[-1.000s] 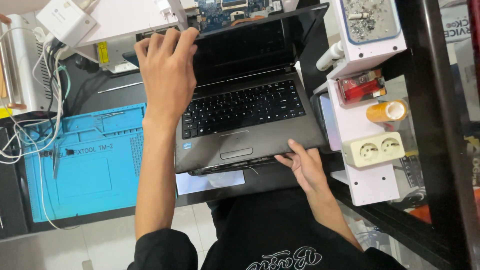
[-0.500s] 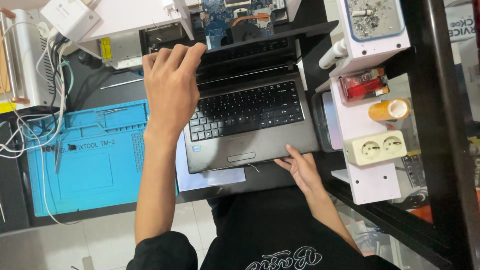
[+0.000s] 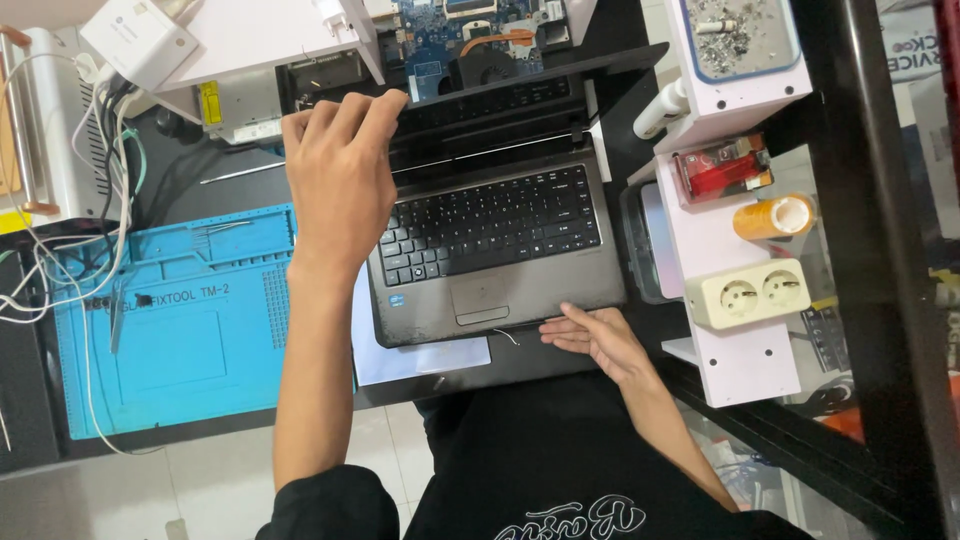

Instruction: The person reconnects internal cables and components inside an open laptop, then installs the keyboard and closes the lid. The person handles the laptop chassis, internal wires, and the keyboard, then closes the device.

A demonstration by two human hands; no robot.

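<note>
Lid tipped further back since the earlier frame

Our left hand (image 3: 340, 180) fingers grip the laptop (image 3: 495, 250) lid edge; our right hand (image 3: 595, 335), fingers flat and holding nothing, steadies the base near the counter's front edge.

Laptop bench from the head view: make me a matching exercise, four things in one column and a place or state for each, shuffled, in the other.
Things:
1. left hand
2. right hand
3. blue repair mat
4. double wall socket

Places:
A. on the white shelf right of the laptop
B. at the laptop's front edge
C. gripping the laptop lid's top edge
D. left of the laptop

Pairs: 1-C, 2-B, 3-D, 4-A
</note>
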